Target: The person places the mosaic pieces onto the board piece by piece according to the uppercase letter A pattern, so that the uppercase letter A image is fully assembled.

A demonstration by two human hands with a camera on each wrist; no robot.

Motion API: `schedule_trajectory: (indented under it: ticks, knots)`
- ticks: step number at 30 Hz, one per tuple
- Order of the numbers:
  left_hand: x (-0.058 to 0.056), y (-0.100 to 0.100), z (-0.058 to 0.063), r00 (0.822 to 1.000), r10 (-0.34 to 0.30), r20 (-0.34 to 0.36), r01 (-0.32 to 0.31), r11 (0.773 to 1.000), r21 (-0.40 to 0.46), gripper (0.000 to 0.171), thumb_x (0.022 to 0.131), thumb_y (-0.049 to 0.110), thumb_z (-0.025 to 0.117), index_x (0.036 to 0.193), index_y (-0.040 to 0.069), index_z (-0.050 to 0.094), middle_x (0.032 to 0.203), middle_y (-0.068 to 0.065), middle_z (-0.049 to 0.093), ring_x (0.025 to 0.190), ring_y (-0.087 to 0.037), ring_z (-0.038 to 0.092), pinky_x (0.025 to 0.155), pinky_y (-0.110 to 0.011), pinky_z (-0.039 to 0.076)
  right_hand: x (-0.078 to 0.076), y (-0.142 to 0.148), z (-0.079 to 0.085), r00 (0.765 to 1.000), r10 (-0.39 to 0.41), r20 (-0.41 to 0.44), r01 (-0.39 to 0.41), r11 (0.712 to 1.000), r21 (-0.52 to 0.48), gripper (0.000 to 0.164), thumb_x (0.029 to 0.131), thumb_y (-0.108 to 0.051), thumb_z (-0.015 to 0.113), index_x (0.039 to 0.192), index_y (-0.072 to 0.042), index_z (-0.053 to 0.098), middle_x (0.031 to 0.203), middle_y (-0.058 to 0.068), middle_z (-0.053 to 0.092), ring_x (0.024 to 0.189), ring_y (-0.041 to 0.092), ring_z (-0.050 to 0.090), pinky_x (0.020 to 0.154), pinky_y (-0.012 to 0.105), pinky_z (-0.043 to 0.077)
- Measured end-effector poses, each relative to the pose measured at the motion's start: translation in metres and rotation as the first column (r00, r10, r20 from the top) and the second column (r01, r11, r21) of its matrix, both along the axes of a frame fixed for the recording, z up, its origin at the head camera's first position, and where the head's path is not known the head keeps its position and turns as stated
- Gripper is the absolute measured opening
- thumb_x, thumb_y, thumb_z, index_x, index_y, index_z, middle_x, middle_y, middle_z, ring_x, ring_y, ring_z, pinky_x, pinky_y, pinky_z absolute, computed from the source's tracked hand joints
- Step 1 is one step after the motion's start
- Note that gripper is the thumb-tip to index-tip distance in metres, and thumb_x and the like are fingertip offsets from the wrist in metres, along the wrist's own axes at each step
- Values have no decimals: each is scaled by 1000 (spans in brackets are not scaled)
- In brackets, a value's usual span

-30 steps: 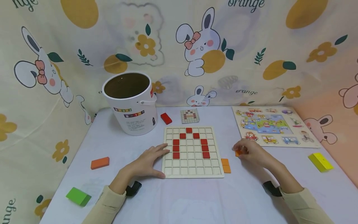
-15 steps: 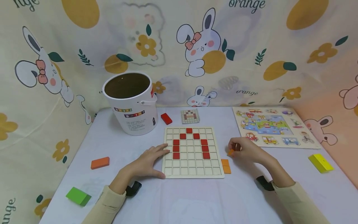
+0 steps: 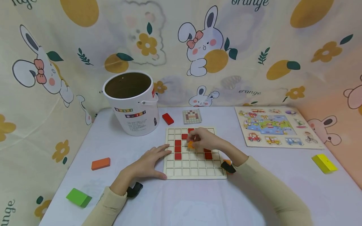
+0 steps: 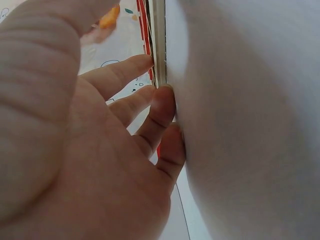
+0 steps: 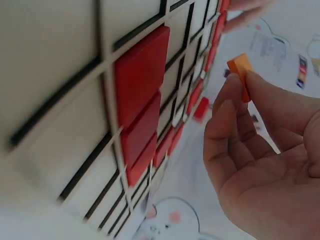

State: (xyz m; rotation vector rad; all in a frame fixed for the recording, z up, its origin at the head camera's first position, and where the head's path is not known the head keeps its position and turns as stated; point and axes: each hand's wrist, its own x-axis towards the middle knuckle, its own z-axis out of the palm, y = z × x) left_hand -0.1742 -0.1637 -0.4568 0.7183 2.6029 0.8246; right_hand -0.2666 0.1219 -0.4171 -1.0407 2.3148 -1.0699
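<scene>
A cream grid board (image 3: 195,172) lies on the table, with several red square tiles (image 3: 178,149) set in its cells in an arch shape. My right hand (image 3: 208,139) is over the upper middle of the board. Between thumb and fingertips it pinches a small orange square tile (image 5: 242,66), held above the grid in the right wrist view. My left hand (image 3: 148,161) rests with spread fingers along the board's left edge. In the left wrist view its fingertips (image 4: 162,102) touch that edge. My right forearm covers some of the red tiles' surroundings.
More orange tiles (image 3: 227,162) lie at the board's right edge, partly hidden by the wrist camera. Behind stand a white bucket (image 3: 135,122), a red block (image 3: 168,119) and a pattern card (image 3: 192,116). A picture puzzle (image 3: 249,142) and a yellow block (image 3: 324,163) are right; orange (image 3: 101,164) and green blocks (image 3: 79,197) left.
My right hand has lifted the orange tile from the table right of the board and carried it left over the grid. My left hand has stayed at the board's left edge.
</scene>
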Motion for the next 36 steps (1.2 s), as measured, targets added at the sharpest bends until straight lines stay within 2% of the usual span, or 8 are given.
schedule_trajectory:
  ticks: [3,7,12,23,25,29,32,36]
  knots:
    - [0,0,0,1000,-3,0,3,1000,1,94,72,48,87,151,19,45,165,-2,21,148,-38,20,115,-63,22,-5,-14,-3,999,31,-25,-31,999,10,15,88,11,64,100,4,70,84,7,63,76,19,52,68,26,48]
    - [0,-1,1,1000,-2,2,2,1000,-2,95,72,48,87,151,19,45,165,-2,21,148,-39,21,114,-63,23,-7,-25,-6,999,30,-27,-29,998,60,15,87,10,67,98,1,69,83,5,61,77,17,52,68,25,47]
    - [0,0,1,1000,5,10,-5,1000,-1,95,71,47,88,151,19,45,165,-1,21,148,-38,20,114,-62,23,-3,-30,-9,1000,3,-21,-1,993,116,15,85,10,69,93,-2,70,80,3,58,76,17,51,68,26,47]
    - [0,0,0,1000,10,9,-10,1000,-4,94,71,48,88,151,20,45,165,-1,22,148,-38,20,114,-63,23,6,-31,-5,994,-22,-108,41,983,177,20,85,5,73,103,-3,72,82,2,63,74,15,55,69,26,50]
    - [0,0,0,1000,11,7,-11,1000,-7,95,71,48,87,151,20,45,165,-1,21,148,-38,20,114,-63,22,8,-27,-2,993,-28,-114,46,986,159,19,87,3,72,104,-3,72,87,3,66,78,15,57,71,26,51]
    - [0,0,0,1000,12,7,-12,1000,-2,94,71,49,87,151,20,45,165,0,21,149,-37,20,115,-62,22,12,-7,1,994,-61,-91,67,996,58,18,89,2,68,108,1,70,97,8,68,86,17,60,75,29,53]
    - [0,0,-1,1000,10,7,-10,1000,-1,95,71,49,88,151,21,45,165,0,21,149,-37,19,115,-61,22,14,19,0,995,-85,-50,85,996,-20,19,90,2,68,109,3,68,97,10,68,88,20,60,77,31,54]
    - [0,0,-2,1000,8,-1,-8,1000,-3,95,71,49,88,151,21,45,165,0,21,149,-36,20,116,-61,21,21,63,-4,994,-106,35,107,994,-32,23,89,1,70,112,2,68,99,10,69,90,24,61,81,32,54]
